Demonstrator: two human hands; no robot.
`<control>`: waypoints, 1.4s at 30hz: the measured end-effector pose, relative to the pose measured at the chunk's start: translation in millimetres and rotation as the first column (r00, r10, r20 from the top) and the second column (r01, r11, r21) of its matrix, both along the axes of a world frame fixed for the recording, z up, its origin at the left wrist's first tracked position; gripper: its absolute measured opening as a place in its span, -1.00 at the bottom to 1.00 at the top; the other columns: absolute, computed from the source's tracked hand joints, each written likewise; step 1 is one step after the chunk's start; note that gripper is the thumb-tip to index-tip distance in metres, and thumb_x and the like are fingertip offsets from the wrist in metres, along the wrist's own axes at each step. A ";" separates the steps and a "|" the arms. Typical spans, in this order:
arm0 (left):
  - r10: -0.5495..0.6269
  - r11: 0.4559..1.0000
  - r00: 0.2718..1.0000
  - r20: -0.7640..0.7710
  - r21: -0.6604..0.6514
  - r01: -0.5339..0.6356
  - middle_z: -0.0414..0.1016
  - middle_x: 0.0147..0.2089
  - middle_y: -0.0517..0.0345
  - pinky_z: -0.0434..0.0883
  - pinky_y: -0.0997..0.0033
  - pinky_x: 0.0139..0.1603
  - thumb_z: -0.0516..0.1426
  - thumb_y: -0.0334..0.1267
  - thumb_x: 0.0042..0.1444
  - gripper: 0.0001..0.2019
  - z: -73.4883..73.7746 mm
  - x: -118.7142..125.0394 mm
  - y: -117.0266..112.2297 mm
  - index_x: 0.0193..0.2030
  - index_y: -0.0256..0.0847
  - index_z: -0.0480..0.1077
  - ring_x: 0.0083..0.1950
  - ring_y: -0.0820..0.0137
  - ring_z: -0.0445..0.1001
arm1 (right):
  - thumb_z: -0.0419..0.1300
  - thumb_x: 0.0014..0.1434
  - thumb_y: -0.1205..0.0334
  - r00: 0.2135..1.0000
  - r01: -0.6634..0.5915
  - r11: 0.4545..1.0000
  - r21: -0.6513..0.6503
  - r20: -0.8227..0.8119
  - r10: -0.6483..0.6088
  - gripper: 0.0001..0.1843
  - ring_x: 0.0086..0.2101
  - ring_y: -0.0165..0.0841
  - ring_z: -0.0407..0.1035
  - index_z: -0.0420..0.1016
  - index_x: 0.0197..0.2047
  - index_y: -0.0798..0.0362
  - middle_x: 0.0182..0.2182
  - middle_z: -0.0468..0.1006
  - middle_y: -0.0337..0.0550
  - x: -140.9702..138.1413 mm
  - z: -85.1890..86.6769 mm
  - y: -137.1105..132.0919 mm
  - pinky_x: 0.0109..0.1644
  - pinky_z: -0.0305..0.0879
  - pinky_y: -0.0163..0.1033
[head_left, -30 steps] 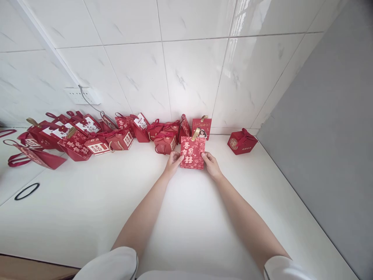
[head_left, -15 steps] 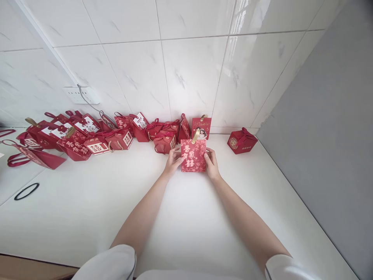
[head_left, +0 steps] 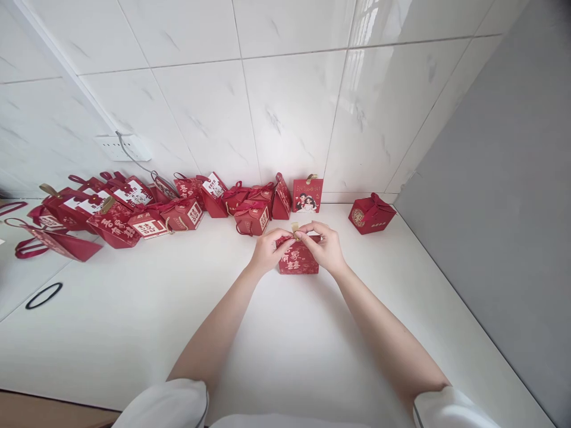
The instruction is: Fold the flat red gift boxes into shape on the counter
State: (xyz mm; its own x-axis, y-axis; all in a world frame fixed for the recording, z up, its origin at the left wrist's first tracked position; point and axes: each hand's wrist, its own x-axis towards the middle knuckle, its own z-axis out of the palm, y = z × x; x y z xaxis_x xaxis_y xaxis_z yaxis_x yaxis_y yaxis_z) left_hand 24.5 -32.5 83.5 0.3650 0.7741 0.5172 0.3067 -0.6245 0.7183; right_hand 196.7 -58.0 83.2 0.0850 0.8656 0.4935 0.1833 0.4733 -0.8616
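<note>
A red gift box [head_left: 300, 263] with pale pink Chinese lettering stands on the white table in front of me. At its top edge, my left hand [head_left: 269, 249] is closed, thumb and fingers pinching near the base of a gold ribbon [head_left: 295, 226]. My right hand [head_left: 325, 246] pinches the same spot from the other side, its thumb and forefinger at the ribbon. The fingers cover much of the box's upper part. Just behind stands a red card-like box [head_left: 307, 195] showing a cartoon couple, with a gold ribbon on top.
Several red gift boxes [head_left: 165, 217] with ribbons crowd the table's back left by the tiled wall [head_left: 289, 107]. One red box [head_left: 371, 215] with a bow stands at the back right, near a grey panel [head_left: 499, 178]. A black ring [head_left: 43, 295] lies at left; above is a socket [head_left: 122, 147].
Both hands have moved from the box's sides up to its top and now pinch at the gold ribbon. The box has come slightly lower and its front leans back more.
</note>
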 end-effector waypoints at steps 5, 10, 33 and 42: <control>0.054 0.997 0.984 0.169 -0.059 -0.044 0.53 -0.21 0.04 0.36 0.19 0.04 0.20 -0.10 0.11 -0.81 0.1 6.3 -4.8 -0.24 -0.14 0.50 -0.11 0.21 0.47 | 0.30 0.08 0.00 0.982 -0.062 0.995 -0.084 -0.182 0.046 -0.79 -0.30 -0.22 0.44 0.57 -0.36 -0.05 -0.36 0.56 -0.17 0.6 3.6 -0.5 -0.13 0.38 -0.05; 0.089 0.991 0.912 0.400 -0.131 -0.039 0.35 0.21 -0.05 0.24 0.16 0.26 0.20 -0.07 0.12 -0.43 -26.7 12.6 -9.3 0.24 -0.09 0.15 0.20 0.18 0.35 | 0.24 0.13 -0.08 0.955 -0.179 0.981 -0.076 -0.253 0.155 -0.67 -0.08 -0.17 0.44 0.55 -0.10 -0.10 -0.12 0.56 -0.13 2.8 -10.0 7.8 0.07 0.32 -0.02; 0.011 0.756 0.907 0.422 -0.597 0.268 0.42 0.19 0.05 0.26 0.09 0.28 0.17 0.06 0.12 -0.49 -74.3 -17.4 28.6 0.14 -0.16 0.40 0.23 0.09 0.35 | 0.21 0.10 -0.23 0.850 -0.390 0.874 -0.290 -0.478 0.220 -0.43 -0.01 -0.18 0.43 0.45 0.06 -0.07 0.01 0.54 -0.16 11.8 -88.8 32.9 0.10 0.35 -0.06; 0.006 0.770 0.917 0.398 -0.587 0.249 0.40 0.22 0.07 0.24 0.11 0.29 0.15 0.06 0.14 -0.48 -72.8 -17.3 28.0 0.18 -0.14 0.37 0.25 0.10 0.33 | 0.20 0.10 -0.24 0.871 -0.356 0.885 -0.299 -0.448 0.199 -0.43 -0.02 -0.18 0.43 0.46 0.05 -0.06 0.02 0.53 -0.16 12.0 -89.4 33.5 0.09 0.36 -0.06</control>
State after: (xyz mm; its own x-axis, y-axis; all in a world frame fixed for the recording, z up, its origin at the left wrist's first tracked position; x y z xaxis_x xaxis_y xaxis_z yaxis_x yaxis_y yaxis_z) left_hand 7.1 -4.5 10.8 0.3677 0.9283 0.0556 -0.0971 -0.0212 0.9950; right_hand 208.7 -24.5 -6.2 -0.0676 0.9906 0.1188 -0.2996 0.0934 -0.9495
